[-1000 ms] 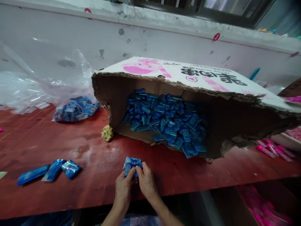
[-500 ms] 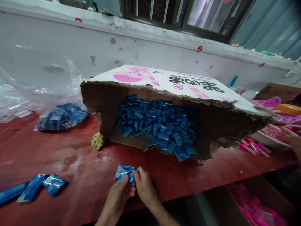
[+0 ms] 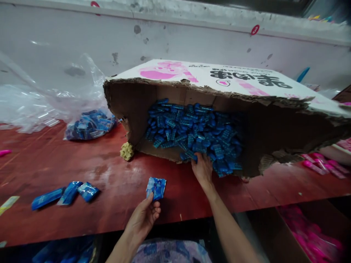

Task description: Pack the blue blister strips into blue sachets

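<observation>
My left hand (image 3: 146, 214) pinches a small blue printed packet (image 3: 156, 188) by its lower edge, above the red table. My right hand (image 3: 202, 168) reaches to the mouth of a cardboard box (image 3: 175, 87) lying on its side. Its fingers are closed at the front of a heap of small blue plastic pieces (image 3: 189, 124), on a blue piece (image 3: 192, 156) at the fingertips; they are partly hidden among the pieces. To the left, several blue packets (image 3: 70, 193) lie on the table.
A clear bag of blue packets (image 3: 91, 125) stands left of the box. A crumpled yellowish lump (image 3: 127, 151) sits by the box's corner. Pink pieces (image 3: 325, 164) lie on the right, near another person's forearm (image 3: 336, 154). Below the table edge are pink items (image 3: 309, 230) in a carton.
My right hand has let go of the packet and moved forward and right to the blue pieces. My left hand still holds the packet. The camera view has tilted down and shifted left.
</observation>
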### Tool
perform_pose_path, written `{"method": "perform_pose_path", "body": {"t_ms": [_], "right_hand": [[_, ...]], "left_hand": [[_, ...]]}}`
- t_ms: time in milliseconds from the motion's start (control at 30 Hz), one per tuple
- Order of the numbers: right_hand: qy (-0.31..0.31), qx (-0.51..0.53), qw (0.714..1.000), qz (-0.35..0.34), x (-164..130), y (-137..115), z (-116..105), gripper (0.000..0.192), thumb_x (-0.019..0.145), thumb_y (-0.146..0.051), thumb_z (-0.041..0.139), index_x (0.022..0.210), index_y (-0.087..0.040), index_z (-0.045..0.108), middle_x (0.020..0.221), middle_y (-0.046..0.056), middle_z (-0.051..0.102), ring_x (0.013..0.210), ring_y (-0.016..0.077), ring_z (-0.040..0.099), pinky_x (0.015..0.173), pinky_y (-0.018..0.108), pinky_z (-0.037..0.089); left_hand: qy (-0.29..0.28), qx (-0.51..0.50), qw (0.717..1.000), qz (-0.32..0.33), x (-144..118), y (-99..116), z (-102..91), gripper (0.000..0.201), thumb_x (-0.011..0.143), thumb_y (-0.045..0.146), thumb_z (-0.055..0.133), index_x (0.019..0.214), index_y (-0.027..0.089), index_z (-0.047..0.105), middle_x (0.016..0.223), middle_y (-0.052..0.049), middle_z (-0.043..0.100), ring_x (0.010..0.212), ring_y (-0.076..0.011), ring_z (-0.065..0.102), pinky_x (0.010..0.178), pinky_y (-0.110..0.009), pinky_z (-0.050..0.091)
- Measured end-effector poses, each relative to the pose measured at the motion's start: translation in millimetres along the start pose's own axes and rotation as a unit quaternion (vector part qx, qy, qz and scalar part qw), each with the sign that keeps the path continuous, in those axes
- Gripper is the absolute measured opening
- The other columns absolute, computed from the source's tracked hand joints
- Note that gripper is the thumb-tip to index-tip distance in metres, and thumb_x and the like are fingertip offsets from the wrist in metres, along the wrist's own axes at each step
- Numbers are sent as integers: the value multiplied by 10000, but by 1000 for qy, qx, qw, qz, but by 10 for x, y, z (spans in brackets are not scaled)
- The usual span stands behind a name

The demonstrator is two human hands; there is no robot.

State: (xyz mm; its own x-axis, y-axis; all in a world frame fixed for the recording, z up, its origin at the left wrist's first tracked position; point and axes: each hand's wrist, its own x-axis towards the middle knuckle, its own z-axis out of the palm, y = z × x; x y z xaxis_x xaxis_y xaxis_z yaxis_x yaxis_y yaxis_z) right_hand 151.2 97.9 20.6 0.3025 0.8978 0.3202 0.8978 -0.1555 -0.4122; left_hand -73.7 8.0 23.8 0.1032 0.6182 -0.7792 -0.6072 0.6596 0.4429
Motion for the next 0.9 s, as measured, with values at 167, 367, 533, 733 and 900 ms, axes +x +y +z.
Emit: {"method": "perform_pose_path", "body": {"t_ms": [167,367,533,733,900], "right_hand": [[-32,63,997,-38,-322,-53,13,262,771,-71,406,975,-153,548,922,83,595,870,187,555,767,285,420],[-62,52,995,-66,-514,-207,-4,233,816,-242,499,1038,-199,554,994,94,572,955,237,514,770,341,402],[-133,-57,983,-113,-524,-249,19,293,785,-255,574,1077,-251,556,1057,102,570,928,274,490,741,401,375],[-142,-22,984,-101,-607,-172,94,329,789,-166,541,1103,-262,552,1123,119,541,957,289,479,734,403,385],[-137,44,984,-108,-660,-272,51,241,778,-182,555,1017,-214,574,939,74,589,873,228,513,758,340,410]], "left_hand": [[-21,10,1000,-1,-18,30,-45,97,762,173,558,684,115,551,496,-46,607,407,-109,561,378,-177,452],[-60,40,997,-8,-35,57,-105,91,705,186,625,675,134,556,485,-30,599,419,-126,572,374,-184,437],[-109,37,993,7,-37,81,-200,111,673,209,661,656,144,573,472,-7,580,444,-134,579,381,-188,425],[-96,35,995,5,-22,91,-267,116,723,240,609,663,149,567,424,-4,556,442,-146,579,377,-188,411],[-50,8,999,-17,-36,113,-190,79,778,215,540,737,153,565,436,0,562,420,-126,570,387,-179,425]]}}
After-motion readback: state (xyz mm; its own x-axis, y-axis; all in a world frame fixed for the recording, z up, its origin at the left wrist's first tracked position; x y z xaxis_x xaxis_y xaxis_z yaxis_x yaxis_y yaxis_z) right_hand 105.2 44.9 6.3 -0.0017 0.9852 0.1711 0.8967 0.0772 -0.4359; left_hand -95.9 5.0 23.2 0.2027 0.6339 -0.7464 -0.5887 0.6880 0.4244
